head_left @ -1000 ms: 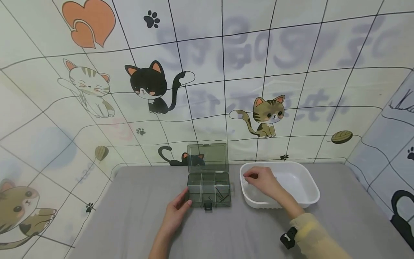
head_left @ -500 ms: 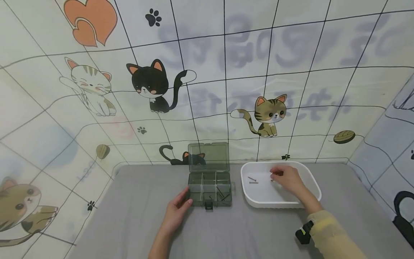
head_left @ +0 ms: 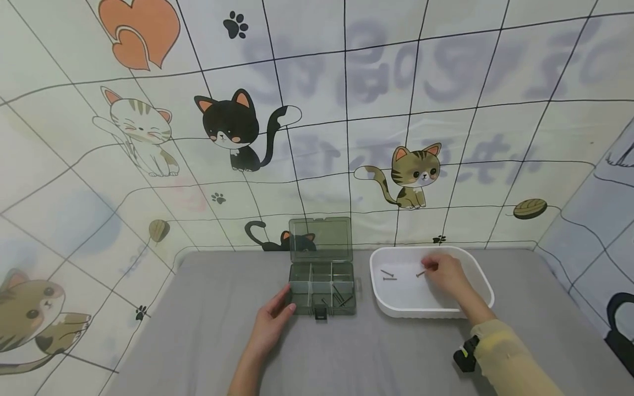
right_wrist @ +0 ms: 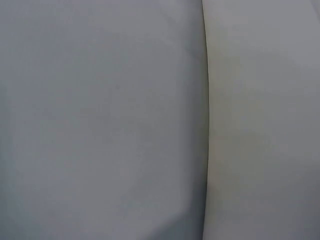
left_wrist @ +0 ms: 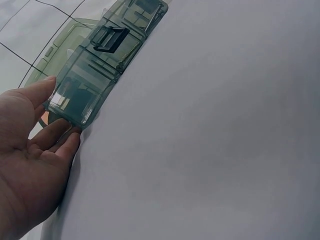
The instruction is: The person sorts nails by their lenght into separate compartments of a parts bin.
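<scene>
- Touched box (head_left: 322, 286) at left end with left hand (head_left: 270, 323), thumb and fingers apart.
- Bunched right hand (head_left: 447, 275) over screw (head_left: 420, 274) right of box; couldn't tell if clamped.
- Saw screw slanting, exposed end toward box.

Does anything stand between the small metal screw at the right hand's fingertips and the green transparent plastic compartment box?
Only low things: two other screws lying flat, the raised left rim of the white plastic tray, and the right wall of the box. The transparent green lid stands open at the back.
</scene>
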The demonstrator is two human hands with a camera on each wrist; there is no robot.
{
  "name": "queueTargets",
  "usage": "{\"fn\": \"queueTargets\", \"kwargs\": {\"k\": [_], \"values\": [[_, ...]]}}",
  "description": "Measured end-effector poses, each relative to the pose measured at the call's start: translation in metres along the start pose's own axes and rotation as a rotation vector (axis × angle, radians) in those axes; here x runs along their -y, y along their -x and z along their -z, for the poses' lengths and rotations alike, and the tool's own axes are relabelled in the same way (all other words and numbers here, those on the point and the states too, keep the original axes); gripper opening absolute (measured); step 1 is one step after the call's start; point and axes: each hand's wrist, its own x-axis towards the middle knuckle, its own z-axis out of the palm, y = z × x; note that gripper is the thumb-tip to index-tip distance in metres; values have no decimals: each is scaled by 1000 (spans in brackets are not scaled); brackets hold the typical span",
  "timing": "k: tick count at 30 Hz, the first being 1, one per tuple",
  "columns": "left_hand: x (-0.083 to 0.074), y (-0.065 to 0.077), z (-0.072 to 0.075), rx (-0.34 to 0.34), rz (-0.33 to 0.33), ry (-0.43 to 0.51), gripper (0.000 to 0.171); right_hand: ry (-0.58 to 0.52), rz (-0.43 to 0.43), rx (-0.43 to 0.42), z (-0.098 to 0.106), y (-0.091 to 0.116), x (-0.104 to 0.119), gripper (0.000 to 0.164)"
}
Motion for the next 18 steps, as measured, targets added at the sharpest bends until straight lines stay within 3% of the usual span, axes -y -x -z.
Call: {"fn": "queueTargets", "kwargs": {"k": [18], "values": [[1,-1,-1,-7,14,-35,54,10,-55,80,-2,2,10,23]]}}
